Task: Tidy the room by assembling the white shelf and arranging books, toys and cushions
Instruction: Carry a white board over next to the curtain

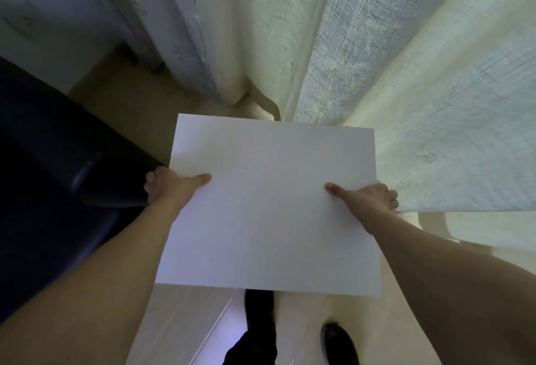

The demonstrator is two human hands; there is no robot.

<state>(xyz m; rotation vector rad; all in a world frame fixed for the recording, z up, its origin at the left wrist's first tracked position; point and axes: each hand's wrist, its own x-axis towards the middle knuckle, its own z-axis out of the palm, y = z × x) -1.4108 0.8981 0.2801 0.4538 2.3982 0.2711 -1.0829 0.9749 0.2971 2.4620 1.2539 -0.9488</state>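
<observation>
1 white panel (272,205), 2 hands on it: left hand (171,187), right hand (368,197). 1 dark sofa (58,147), 1 dark shoe (338,344) (second foot hidden), curtains (377,45): folds uncountable.

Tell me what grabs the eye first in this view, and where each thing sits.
A large white panel fills the centre, held flat above the pale floor by the left hand and right hand, each gripping a side edge with the thumb on top. Pale curtains hang across the top and right, and a dark sofa sits at the left.
</observation>
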